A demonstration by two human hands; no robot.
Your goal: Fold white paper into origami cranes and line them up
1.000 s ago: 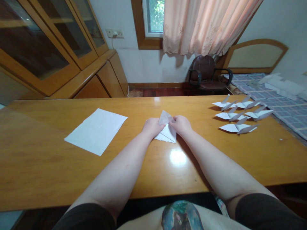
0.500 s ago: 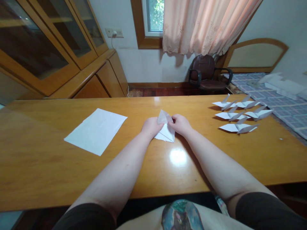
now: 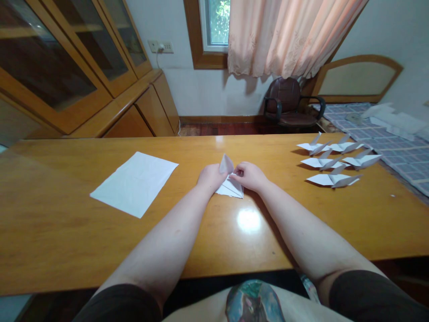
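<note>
We count five folded white paper birds (image 3: pixel 323 179) at right, looking finished; one flat white paper sheet (image 3: pixel 134 185) lies unfolded at left. Between them on the glossy brown wooden table (image 3: pixel 100 250), our left hand (image 3: pixel 212 177) grips a part-folded white paper piece (image 3: pixel 231 188). Our right hand (image 3: pixel 251 175) curls at its right edge; pinch unclear. Versus the earlier frame, its pointed far flap (image 3: pixel 225 163) looks narrower.

The place was a room in a home, seemingly a bedroom: a bed (image 3: pixel 400 150) with a checked cover and a wood-framed headboard (image 3: pixel 358 81) stood at the far right. A peach patterned curtain (image 3: pixel 284 38) hung by the far window (image 3: pixel 219 24), and a glass-doored wooden cabinet (image 3: pixel 86 69) lined the left side.
</note>
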